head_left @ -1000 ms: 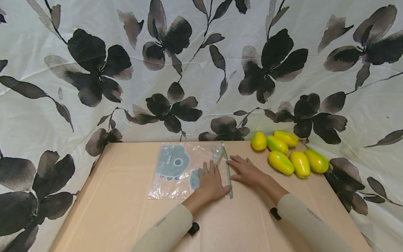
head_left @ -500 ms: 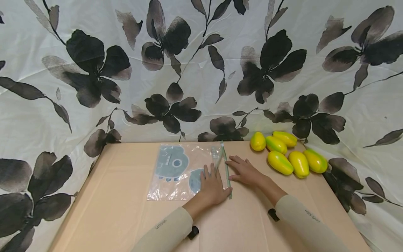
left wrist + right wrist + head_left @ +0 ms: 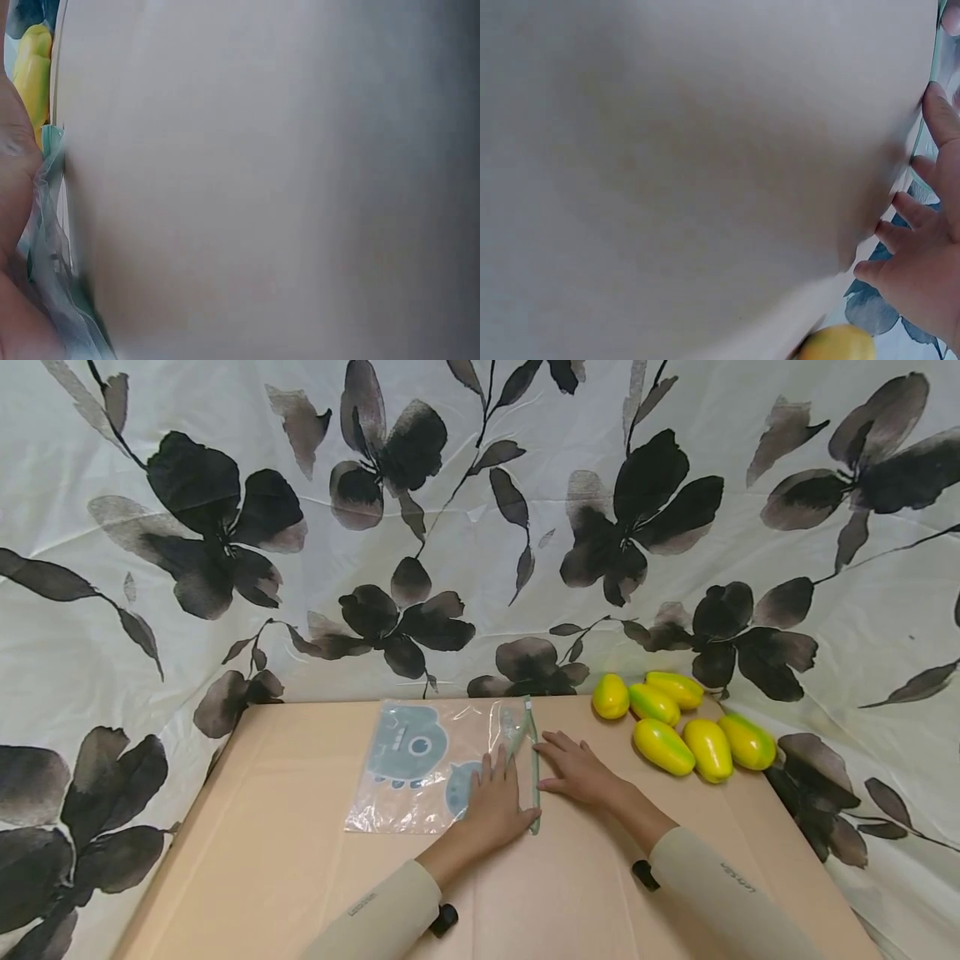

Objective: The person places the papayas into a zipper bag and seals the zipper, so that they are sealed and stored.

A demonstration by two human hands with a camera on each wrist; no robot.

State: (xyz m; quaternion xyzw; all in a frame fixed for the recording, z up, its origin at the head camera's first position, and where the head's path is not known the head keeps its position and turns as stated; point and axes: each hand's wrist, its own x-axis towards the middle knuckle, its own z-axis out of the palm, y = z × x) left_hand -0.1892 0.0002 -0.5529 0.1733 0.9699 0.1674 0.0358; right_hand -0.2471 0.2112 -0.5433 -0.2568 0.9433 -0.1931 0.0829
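Observation:
A clear plastic zip bag (image 3: 408, 806) with a blue cartoon creature printed on it lies flat, its green zip edge (image 3: 536, 814) on the right. Towards the far corner the green edge splits into two strips. My left hand (image 3: 495, 802) lies on the bag with fingers outstretched and thumb by the zip edge. My right hand (image 3: 581, 768) rests just right of that edge, its fingers straight and fingertips right at the green strip. In the left wrist view the bag's edge (image 3: 51, 202) stands slightly raised beside the palm.
Several yellow-green mangoes (image 3: 663, 746) sit together at the back right of the light brown tabletop (image 3: 300, 860). A white cloth with dark flowers (image 3: 517, 560) hangs behind the table and down both sides.
My left hand and the bag's near zip corner have shifted slightly left. The two green strips look a little wider apart. My right hand stays at the edge.

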